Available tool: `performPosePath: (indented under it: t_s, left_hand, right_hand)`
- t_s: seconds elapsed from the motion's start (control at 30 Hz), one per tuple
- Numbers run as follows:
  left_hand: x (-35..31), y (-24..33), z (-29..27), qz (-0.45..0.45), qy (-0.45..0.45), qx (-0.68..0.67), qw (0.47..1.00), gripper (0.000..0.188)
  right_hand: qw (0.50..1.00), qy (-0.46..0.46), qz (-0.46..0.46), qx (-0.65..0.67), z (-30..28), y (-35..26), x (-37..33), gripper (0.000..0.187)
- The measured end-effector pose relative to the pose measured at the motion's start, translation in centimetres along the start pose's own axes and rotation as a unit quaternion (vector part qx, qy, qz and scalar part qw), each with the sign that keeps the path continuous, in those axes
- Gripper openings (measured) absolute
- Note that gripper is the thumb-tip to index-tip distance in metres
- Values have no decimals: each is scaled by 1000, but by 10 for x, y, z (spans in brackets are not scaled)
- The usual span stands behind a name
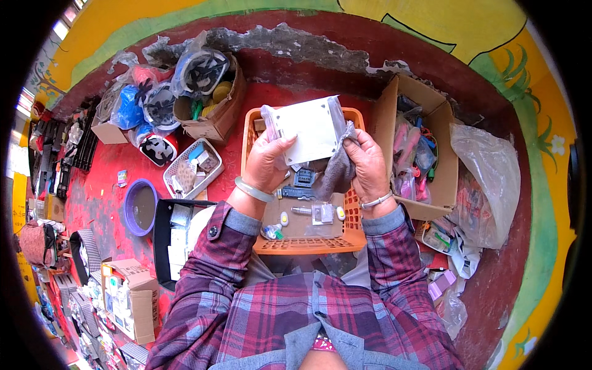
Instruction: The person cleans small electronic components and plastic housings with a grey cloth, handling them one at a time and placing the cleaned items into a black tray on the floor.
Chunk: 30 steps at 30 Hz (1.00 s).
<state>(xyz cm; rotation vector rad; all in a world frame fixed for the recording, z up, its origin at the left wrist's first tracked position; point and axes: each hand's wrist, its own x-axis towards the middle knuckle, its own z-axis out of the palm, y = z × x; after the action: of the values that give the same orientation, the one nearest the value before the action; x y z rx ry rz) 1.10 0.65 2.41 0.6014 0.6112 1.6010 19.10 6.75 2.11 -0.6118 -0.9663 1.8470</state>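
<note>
My left hand (269, 161) is closed on the left edge of a flat white panel (311, 131) in a clear plastic bag, its thumb lying on the front. In my right hand (369, 161) a grey cloth (336, 174) is pinched between thumb and fingers, its upper end against the panel's right edge. Both hands are above an orange plastic basket (308, 245). Inside the basket, a small blue-grey device (304, 177), a dark blue strip (298, 192), a clear plastic piece (322, 214) and small white-and-yellow items lie on cardboard (268, 213).
A cardboard box (443, 154) of colourful items stands right of the basket, beside a clear plastic bag (487, 166). To the left are a white basket (203, 179), a purple basin (140, 208) and a black box (161, 243). Another carton (209, 126) stands against the wall.
</note>
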Motion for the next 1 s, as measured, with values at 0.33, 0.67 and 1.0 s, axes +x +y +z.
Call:
performPosePath:
  t_s: [0.33, 0.67, 1.0]
  left_hand:
    - [0, -11, -1, -9, 39, -18, 999, 42]
    - [4, 7, -12, 6, 59, -49, 997, 59]
    - [0, -32, -7, -97, -45, -87, 990, 48]
  right_hand:
    - [741, 89, -319, -585, 8, -4, 2, 11]
    - [980, 93, -169, 50, -40, -57, 14, 20]
    - [664, -138, -295, -673, 20, 17, -6, 43]
